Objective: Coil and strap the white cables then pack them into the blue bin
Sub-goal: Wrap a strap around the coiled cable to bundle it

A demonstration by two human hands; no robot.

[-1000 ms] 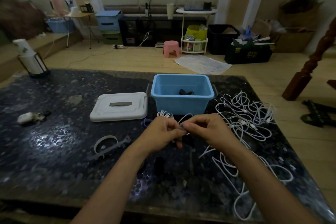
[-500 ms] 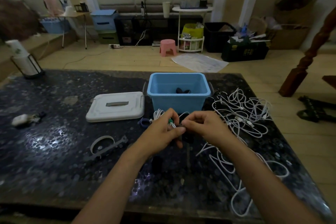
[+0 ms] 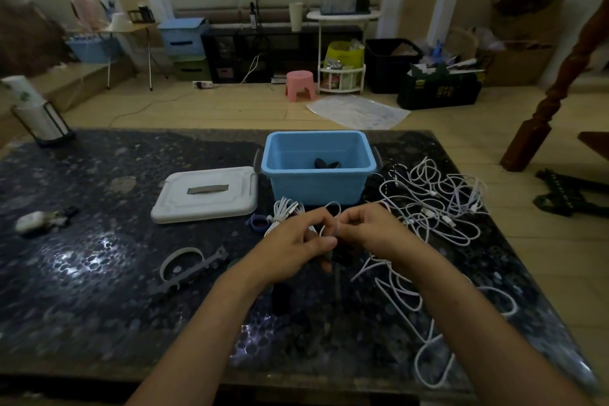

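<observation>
In the head view, a coiled white cable (image 3: 286, 212) is held just in front of the blue bin (image 3: 318, 168), pinched by the curled fingers of the left hand (image 3: 296, 245) and right hand (image 3: 369, 227); strapping is judged to be under way. The strap itself is hidden between the fingers, so its closure cannot be told. Fastening, then placing in the bin, is judged next, while loose white cables (image 3: 435, 204) lie uncoiled to the right.

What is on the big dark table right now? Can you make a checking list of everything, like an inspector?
Surface: dark speckled table, shiny patches.
Job's things: blue bin, open, something dark inside; coiled white cable at the hands; white lid left of the bin.
Clutter: grey strap, small blue loop, small white object, paper roll in a holder.
Grips: left hand and right hand both pinch the coiled cable together.
Cables: loose white cables tangled right of the bin.
Surroundings: pink stool, boxes and shelves on the floor.
</observation>
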